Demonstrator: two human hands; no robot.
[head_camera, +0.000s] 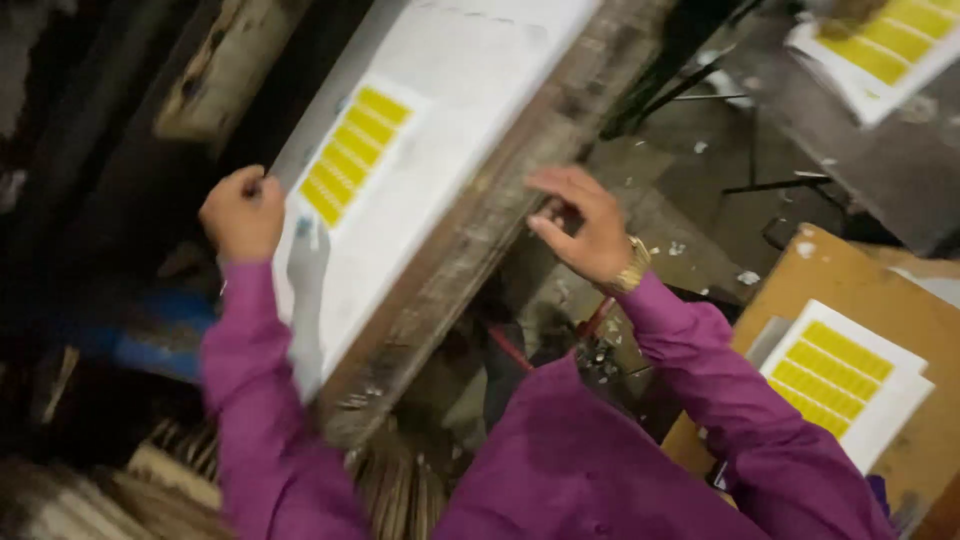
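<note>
Printing frame (480, 215), a long wooden-edged screen with a white mesh, lies slanted across the middle of the view, running from the near left up to the far right. On its white face, toward the left, sits a block of yellow rectangles (352, 155) in rows.

Nearest of all are the person's purple sleeves (560, 470), filling the bottom of the picture. At the near right, a brown board (905, 300) carries a small stack of white sheets (845, 380) printed with the same yellow rows.

A little farther in, the left hand (243, 212) is curled into a fist at the left edge of the frame, its fingers pressed together; it seems to grip the frame's edge or something on it, though the blur hides exactly what. The right hand (585, 225), with a gold-coloured watch (632, 270) on the wrist, is just right of the frame's wooden side rail, fingers loosely spread and bent, holding nothing; whether the fingertips touch the rail cannot be told.

Behind the right hand lies a dark, paint-flecked bench (700, 190). At the far right corner another printed white sheet (880, 50) with yellow rows rests on a grey surface. At the far left, a worn wooden beam (215, 70) stands in shadow.
</note>
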